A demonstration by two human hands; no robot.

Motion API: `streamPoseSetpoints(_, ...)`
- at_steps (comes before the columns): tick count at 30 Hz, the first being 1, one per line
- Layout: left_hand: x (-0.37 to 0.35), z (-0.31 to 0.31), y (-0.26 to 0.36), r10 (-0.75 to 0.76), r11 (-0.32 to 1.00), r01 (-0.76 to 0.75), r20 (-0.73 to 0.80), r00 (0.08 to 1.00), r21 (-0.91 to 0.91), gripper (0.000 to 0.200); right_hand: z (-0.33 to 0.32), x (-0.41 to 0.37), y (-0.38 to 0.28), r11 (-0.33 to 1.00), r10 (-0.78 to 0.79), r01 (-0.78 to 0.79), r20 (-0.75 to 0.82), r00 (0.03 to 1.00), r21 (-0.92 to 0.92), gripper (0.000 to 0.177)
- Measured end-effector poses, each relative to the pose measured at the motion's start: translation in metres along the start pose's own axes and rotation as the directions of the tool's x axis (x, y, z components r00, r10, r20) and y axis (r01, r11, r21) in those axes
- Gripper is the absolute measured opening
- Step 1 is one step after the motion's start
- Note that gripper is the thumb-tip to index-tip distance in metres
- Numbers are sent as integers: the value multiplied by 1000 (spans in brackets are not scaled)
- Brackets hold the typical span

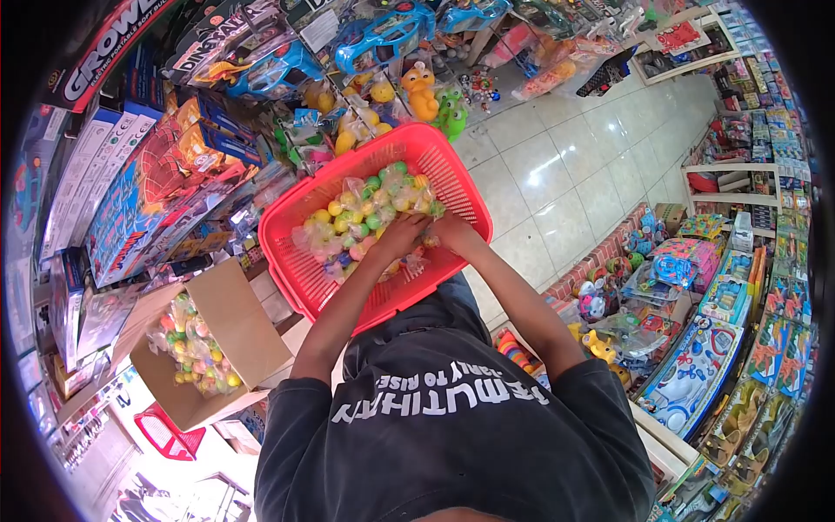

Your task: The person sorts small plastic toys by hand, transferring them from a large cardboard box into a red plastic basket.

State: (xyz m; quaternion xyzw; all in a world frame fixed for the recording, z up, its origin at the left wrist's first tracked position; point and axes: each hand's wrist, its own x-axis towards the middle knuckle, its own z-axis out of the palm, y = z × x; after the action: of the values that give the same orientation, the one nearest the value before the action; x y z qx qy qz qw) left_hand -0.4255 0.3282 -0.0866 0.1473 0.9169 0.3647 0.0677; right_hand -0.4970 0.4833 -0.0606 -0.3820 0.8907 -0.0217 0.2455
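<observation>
A red plastic basket (461,187) with slotted walls is in front of my body. Clear plastic bags of small coloured balls (357,213), in yellow, green and a few other colours, fill its floor. My left hand (402,237) is inside the basket, its fingers closed at one of the bags on the right side of the pile. Close beside it, my right hand (452,233) is curled on the same bag, and the fingertips of both hands nearly meet. The bag is partly hidden under my fingers.
An open cardboard box (248,322) holding more bagged balls (196,348) stands at lower left. Boxed toys (156,187) are stacked at left, with an orange squeeze toy (420,91) beyond the basket. Tiled floor (557,165) and toy shelves (696,357) are to the right.
</observation>
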Motion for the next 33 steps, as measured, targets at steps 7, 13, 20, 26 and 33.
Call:
streamPoseSetpoints(7, -7, -1, 8, -70, 973, 43, 114, 991, 226, 52, 7, 0, -4, 991, -17, 24, 54, 998, -130, 22)
streamPoseSetpoints(13, -11, 1, 13, -126, 963, 86, 147, 981, 254, 55, -9, 18, 6, 994, -81, 104, 375, 923, -41, 27)
streamPoseSetpoints(20, -14, 10, -3, -75, 996, 72, 60, 995, 61, 54, -26, 28, 13, 975, 100, -158, 319, 942, 160, 25)
streamPoseSetpoints(26, -19, 12, -5, -43, 997, 43, 13, 999, -67, 41, -25, 19, 13, 985, 69, -116, 324, 943, 126, 23)
streamPoseSetpoints(33, -22, 2, 16, -115, 972, 104, 43, 992, 212, 39, -6, -1, -10, 991, 110, -111, 28, 994, 73, 27)
